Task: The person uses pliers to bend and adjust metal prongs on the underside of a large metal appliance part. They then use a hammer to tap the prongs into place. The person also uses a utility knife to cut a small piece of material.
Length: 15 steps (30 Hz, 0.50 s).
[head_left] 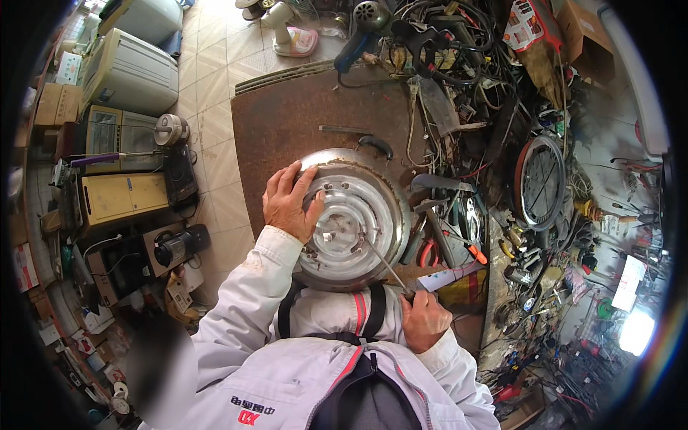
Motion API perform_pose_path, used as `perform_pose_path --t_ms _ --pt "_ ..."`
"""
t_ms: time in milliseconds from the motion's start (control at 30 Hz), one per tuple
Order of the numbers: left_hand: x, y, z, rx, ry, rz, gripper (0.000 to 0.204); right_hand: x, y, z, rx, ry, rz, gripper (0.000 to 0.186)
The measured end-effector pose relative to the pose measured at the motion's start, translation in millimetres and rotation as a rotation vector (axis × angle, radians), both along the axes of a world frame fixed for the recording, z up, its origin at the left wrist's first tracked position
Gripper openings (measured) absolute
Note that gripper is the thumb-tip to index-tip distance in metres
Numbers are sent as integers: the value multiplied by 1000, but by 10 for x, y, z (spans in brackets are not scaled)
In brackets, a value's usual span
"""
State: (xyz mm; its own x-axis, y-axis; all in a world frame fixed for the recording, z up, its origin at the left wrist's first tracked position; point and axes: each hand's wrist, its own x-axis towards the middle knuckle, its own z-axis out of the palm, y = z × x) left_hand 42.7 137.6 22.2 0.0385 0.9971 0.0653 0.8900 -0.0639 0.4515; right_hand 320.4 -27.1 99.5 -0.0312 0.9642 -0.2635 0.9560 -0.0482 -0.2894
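Note:
A round silvery metal pot (383, 204) with stepped rings and small screws on its upward face lies at the workbench's near edge, against my lap. A black handle (376, 145) sticks out at its far side. My left hand (292, 201) rests on its left part, fingers spread and thumb on the rings. In my right hand (426, 319), closed at the lower right of the pot, is a screwdriver (387, 266). Its long thin shaft slants up and left, and the tip meets the face near a screw. My fingers hide most of the screwdriver's handle.
Red-handled pliers (428, 252), an orange-handled tool (475, 252) and other hand tools lie right of the pot. A flat metal strip (344, 130) sits on the rusty bench top (276, 107). Tangled cables and a round wire-spoked ring (539, 183) crowd the right. Appliances line the left.

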Motion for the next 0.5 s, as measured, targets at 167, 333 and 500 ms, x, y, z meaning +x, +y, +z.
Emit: perform_pose_path --t_ms 167,333,500 --pt "1 4 33 -13 -14 1 50 -26 71 37 -229 248 -98 35" --pt "-12 8 11 13 -30 6 51 -87 3 -50 -124 137 -84 36" --pt "-22 9 24 -28 -36 -7 51 -108 62 237 -194 44 -46 38"
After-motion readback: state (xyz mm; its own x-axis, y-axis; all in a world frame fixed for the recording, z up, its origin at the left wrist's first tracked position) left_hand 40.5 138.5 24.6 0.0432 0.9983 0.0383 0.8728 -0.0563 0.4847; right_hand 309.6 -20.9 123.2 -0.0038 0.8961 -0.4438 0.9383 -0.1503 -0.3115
